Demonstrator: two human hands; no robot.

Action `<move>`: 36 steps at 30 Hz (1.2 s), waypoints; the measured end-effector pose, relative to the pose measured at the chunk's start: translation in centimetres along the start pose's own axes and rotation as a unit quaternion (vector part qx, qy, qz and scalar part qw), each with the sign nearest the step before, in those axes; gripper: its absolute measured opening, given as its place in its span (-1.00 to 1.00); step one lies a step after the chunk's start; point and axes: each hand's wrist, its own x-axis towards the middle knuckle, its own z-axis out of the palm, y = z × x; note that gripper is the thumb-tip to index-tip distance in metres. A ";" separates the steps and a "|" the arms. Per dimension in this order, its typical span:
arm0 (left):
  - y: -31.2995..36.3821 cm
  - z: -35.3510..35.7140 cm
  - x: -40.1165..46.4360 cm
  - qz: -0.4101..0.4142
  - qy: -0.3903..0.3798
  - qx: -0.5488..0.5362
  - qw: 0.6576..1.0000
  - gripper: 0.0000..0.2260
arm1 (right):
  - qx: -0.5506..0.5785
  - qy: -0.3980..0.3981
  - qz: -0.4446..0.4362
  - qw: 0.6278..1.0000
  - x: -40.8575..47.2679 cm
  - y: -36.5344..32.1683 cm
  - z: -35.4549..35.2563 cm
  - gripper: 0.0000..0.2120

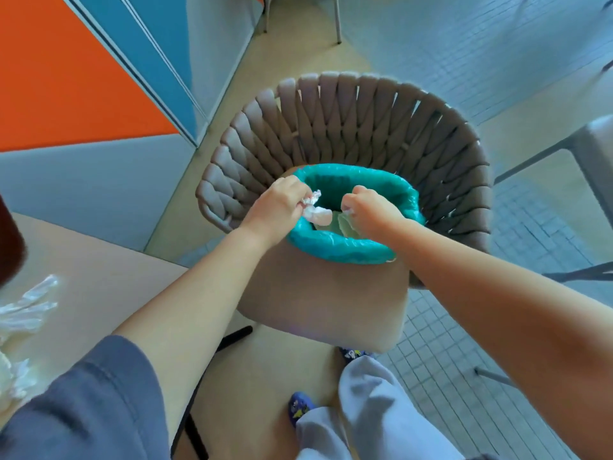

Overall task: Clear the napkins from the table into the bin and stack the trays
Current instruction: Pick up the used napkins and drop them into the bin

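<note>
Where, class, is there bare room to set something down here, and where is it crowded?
Free: the chair seat in front of the bin, and the table strip between its right edge and the plastic wrappers. Crowded: the bin's mouth, where the left hand grips a crumpled napkin and the right hand pinches a white scrap.

Hands: two, left hand (280, 202) and right hand (371, 207)
Bins: one bin (345, 252) (teal liner)
Chairs: one woven chair (331, 127)
Tables: one table (99, 277)
</note>
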 end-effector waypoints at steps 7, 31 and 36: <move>-0.5 1.8 3.4 -0.040 -0.105 -0.027 0.993 -0.58 | -0.021 -0.036 0.025 0.999 2.3 2.7 -0.3 -0.71; -8.2 -7.1 -22.0 -0.249 0.113 0.008 0.962 -0.77 | -0.029 -0.008 -0.285 0.958 0.8 -24.7 3.5 -0.70; -10.3 -8.8 -31.1 -0.341 0.147 0.027 0.928 -0.77 | -0.040 -0.070 -0.362 0.929 -1.9 -31.8 6.7 -0.67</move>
